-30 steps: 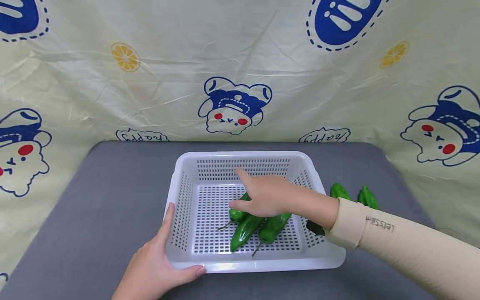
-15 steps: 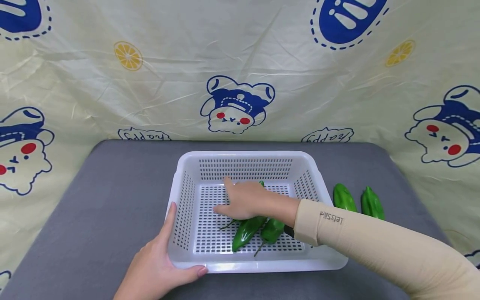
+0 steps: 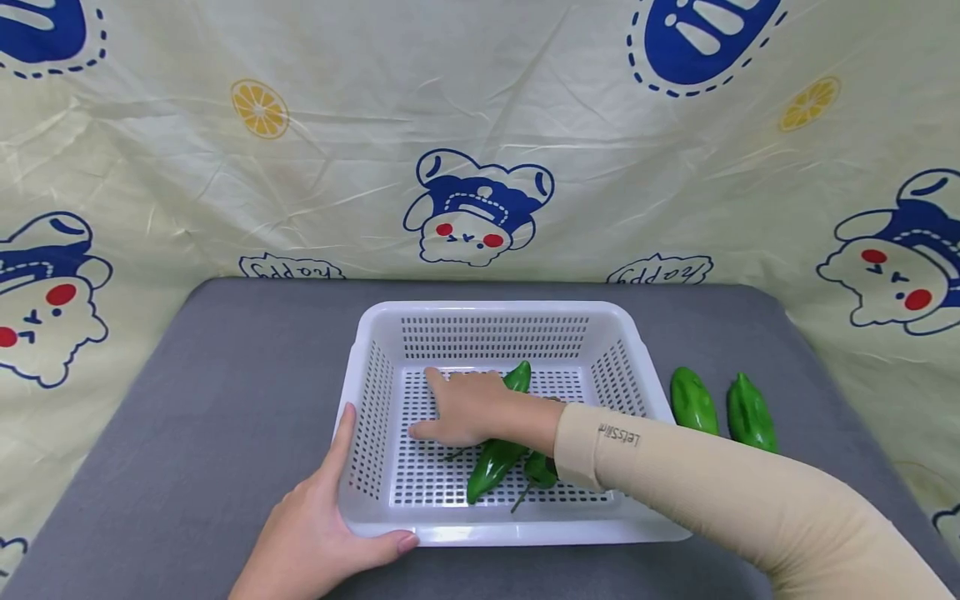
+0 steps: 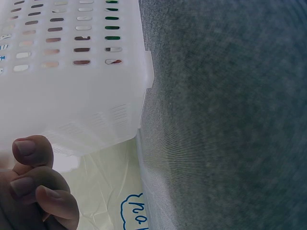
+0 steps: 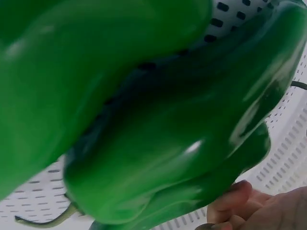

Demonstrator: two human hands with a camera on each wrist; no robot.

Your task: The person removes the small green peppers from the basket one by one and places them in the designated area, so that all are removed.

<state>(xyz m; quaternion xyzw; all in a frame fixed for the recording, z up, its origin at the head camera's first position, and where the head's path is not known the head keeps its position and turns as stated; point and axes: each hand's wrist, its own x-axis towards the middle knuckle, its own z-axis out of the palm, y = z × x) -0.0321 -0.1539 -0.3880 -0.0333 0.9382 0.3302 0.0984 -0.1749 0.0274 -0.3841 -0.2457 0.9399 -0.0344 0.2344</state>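
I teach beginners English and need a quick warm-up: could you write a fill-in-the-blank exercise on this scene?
1. The peppers inside the white basket are ____ in colour.
2. The number of loose peppers visible on the grey table is ____.
3. The hand within the basket is the person's ____ one.

Missing words: green; two; right.
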